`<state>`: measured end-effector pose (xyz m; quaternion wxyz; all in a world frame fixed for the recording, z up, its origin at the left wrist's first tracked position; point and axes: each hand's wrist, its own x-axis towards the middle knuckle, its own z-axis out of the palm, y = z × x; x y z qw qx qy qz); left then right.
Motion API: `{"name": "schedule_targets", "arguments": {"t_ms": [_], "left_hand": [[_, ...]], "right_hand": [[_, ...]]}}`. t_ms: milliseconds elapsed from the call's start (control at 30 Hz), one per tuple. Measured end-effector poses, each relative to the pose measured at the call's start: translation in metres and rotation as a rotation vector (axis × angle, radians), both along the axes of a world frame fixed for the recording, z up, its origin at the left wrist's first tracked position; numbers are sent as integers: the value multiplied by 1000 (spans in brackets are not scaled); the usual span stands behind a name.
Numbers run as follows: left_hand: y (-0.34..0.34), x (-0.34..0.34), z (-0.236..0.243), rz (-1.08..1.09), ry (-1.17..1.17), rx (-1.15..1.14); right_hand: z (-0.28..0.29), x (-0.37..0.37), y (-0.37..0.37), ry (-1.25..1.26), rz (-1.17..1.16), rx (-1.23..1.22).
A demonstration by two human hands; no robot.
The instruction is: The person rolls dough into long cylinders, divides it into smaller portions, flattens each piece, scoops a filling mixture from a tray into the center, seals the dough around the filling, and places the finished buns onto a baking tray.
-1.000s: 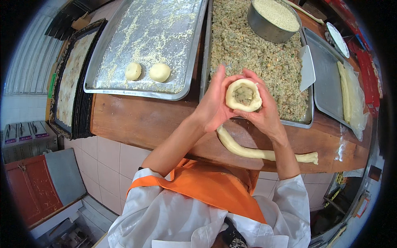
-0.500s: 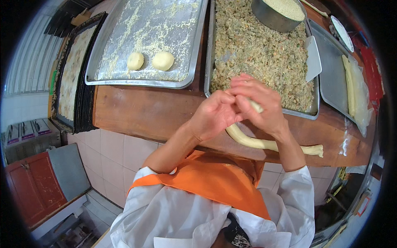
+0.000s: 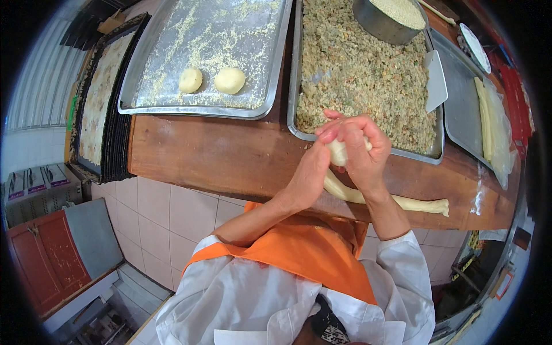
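Close to the near edge of the filling tray, my two hands are cupped together around a pale piece of dough [image 3: 338, 153]. My left hand [image 3: 312, 169] presses it from the left. The fingers of my right hand [image 3: 363, 150] curl over it from above and the right. Most of the dough is covered by my hands. Below them a long dough rope [image 3: 379, 201] lies on the wooden table, passing under my right wrist; I cannot tell whether it joins the held piece. Two smooth dough balls [image 3: 230, 81] sit apart on a metal tray [image 3: 190, 114] strewn with pale grains, to the left.
A deep tray holds chopped filling [image 3: 356, 75], with a round tin [image 3: 382, 29] of pale seeds and a white scraper [image 3: 436, 83] in it. At right, another tray [image 3: 460, 109] carries a dough strip [image 3: 485, 118] beside plastic wrap. Stacked dark trays [image 3: 118, 115] stand at left.
My hands have shifted slightly right and turned, with the right fingers now wrapped over the dough. More of the rounded dough shows between them.
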<state>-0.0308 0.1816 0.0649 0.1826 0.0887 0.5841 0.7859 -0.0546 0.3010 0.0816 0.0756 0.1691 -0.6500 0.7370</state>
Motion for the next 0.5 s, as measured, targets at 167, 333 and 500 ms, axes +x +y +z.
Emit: {"name": "schedule_targets", "arguments": {"t_ms": [167, 333, 500], "left_hand": [[1, 3, -12, 119, 114, 35], [-7, 7, -17, 72, -21, -18], [13, 3, -13, 368, 350, -127]], "right_hand": [[9, 7, -19, -93, 37, -220], [4, 7, -8, -48, 164, -86], [2, 4, -13, -31, 109, -204]]}}
